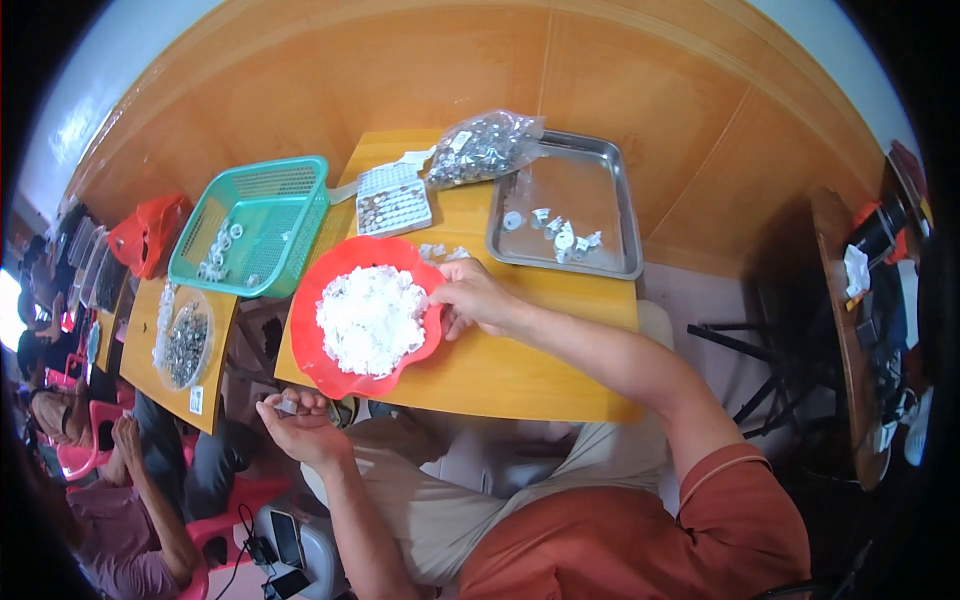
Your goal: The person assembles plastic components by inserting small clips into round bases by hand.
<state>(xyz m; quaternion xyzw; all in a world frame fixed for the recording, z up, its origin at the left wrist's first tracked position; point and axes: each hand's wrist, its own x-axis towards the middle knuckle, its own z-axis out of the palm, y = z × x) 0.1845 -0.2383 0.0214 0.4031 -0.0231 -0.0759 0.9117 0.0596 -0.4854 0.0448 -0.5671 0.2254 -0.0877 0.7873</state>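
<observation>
Red bowl (304, 312), heaped with white pieces (370, 320), stands at the right hand (470, 297), whose fingers bend in at its rim; whether they pinch the rim or a piece cannot be told. That contact perhaps steadies the bowl, while its raised wall keeps the loose heap together. Left of and below those fingers, the left hand (307, 430) is turned palm up, fingers curled around a small grey piece (288, 406), a pose that likely stops it dropping. Just beyond the right fingers lie white scraps (458, 254); farther out come a white gridded tray (390, 180), its cells keeping round metal parts (390, 212) apart, and a clear bag (490, 145) partly over a metal tray (540, 190). Well left of the right fingers sits a green basket (310, 225), its walls likely containing white rings (213, 268).
</observation>
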